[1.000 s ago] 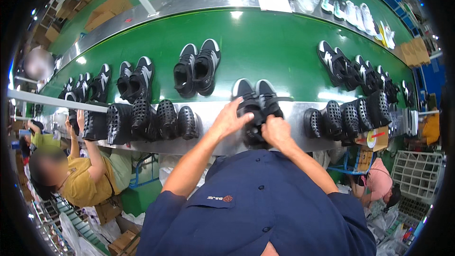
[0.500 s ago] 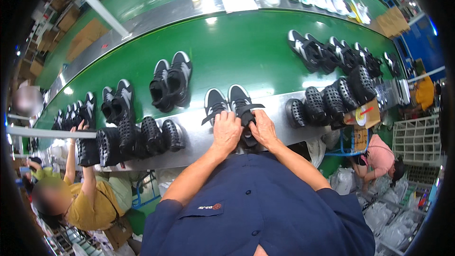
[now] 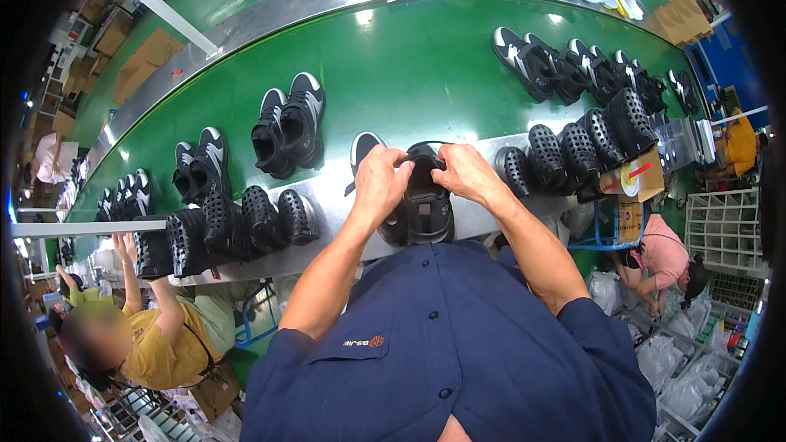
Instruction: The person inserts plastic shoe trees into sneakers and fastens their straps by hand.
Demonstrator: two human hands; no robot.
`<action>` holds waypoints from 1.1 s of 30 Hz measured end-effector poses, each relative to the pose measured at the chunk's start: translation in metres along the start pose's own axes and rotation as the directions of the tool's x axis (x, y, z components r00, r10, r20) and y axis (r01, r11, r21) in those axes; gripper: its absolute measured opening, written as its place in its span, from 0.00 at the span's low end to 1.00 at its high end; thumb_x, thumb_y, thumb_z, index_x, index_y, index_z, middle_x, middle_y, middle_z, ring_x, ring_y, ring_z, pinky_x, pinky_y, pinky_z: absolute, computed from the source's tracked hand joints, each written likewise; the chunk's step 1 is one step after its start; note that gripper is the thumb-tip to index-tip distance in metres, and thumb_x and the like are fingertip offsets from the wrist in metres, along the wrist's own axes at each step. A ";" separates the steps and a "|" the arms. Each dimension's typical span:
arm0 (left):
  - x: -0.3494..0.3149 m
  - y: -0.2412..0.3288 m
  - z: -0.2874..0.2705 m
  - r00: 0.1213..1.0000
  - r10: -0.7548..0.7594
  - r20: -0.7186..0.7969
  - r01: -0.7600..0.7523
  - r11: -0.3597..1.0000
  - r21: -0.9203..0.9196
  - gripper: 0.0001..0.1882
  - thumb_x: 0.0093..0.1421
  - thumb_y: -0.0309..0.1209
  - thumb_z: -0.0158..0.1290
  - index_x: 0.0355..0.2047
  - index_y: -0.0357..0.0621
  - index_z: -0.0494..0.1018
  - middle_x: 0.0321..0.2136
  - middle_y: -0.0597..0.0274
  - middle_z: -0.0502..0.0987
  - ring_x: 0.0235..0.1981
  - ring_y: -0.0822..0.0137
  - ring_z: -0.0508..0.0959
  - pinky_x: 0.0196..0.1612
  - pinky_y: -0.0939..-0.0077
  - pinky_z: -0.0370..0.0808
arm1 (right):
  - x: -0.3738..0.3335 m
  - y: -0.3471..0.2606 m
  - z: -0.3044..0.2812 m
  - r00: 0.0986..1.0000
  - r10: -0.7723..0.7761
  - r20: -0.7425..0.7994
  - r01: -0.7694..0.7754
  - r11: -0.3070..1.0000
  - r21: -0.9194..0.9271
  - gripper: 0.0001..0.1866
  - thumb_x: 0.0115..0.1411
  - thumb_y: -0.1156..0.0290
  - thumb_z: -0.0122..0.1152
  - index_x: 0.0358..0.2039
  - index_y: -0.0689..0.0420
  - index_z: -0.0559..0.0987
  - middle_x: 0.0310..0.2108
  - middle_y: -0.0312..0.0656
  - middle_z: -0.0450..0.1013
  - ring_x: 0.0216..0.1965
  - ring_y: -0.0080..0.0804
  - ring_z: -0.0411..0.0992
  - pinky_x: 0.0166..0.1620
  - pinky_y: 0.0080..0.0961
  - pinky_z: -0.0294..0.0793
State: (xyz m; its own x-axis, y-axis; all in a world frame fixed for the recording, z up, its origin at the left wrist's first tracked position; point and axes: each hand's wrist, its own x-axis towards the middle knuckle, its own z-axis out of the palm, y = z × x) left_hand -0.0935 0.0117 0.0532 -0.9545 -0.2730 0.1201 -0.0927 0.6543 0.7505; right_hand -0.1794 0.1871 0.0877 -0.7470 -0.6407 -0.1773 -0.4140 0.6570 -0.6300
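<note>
A black sneaker (image 3: 430, 217) stands heel toward me at the metal edge in front of my body, its opening facing up. My left hand (image 3: 380, 183) pinches the left side of its opening. On the opposite side, my right hand (image 3: 467, 170) grips the rim with thumb and bent fingers. A thin dark band arches over the far end of the opening, between both hands. The sneaker's toe is hidden. Close on its left is a second black sneaker with a white-edged toe (image 3: 365, 144), largely covered by my left hand and forearm.
Pairs of black-and-white sneakers (image 3: 291, 127) stand on the green belt (image 3: 393, 65), left and right. Black studded pieces (image 3: 296, 217) line the metal ledge (image 3: 483, 225) on both sides. A co-worker in yellow (image 3: 168, 336) reaches in at left; another in pink (image 3: 659, 254) bends at right.
Both hands have moved up and opened out around the right-hand sneaker's opening. Its heel and inside now show, where the strap and toe showed before.
</note>
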 end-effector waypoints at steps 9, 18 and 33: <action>0.032 -0.022 -0.013 0.743 -0.311 0.593 0.587 0.730 -0.352 0.16 0.63 0.37 0.58 0.21 0.43 0.76 0.15 0.72 0.68 0.16 0.77 0.65 0.20 0.77 0.59 | 0.007 0.001 -0.017 0.972 0.068 0.224 -0.088 0.993 0.084 0.14 0.50 0.67 0.62 0.31 0.68 0.80 0.27 0.60 0.77 0.32 0.53 0.78 0.38 0.42 0.75; 0.020 0.006 -0.002 0.975 0.106 0.195 -0.076 0.985 -0.156 0.11 0.58 0.32 0.59 0.28 0.36 0.73 0.21 0.60 0.73 0.23 0.63 0.73 0.29 0.67 0.69 | -0.008 0.039 0.004 0.993 -0.119 0.027 0.118 0.992 0.031 0.14 0.53 0.67 0.63 0.35 0.65 0.77 0.28 0.57 0.75 0.34 0.58 0.75 0.37 0.44 0.73; -0.031 -0.005 0.042 0.993 0.049 0.105 -0.034 0.989 -0.146 0.10 0.58 0.27 0.60 0.38 0.34 0.79 0.28 0.51 0.78 0.28 0.60 0.79 0.35 0.68 0.75 | -0.135 0.136 -0.140 0.512 0.321 -0.797 -0.681 0.717 -0.149 0.35 0.61 0.46 0.59 0.55 0.66 0.69 0.42 0.59 0.74 0.44 0.59 0.74 0.47 0.49 0.73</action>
State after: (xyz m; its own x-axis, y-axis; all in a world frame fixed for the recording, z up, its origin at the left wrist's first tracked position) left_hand -0.0751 0.0471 0.0184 -0.9824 -0.1649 0.0880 -0.0183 0.5535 0.8326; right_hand -0.2075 0.4183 0.1316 -0.9298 0.1993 0.3095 0.1344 0.9665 -0.2186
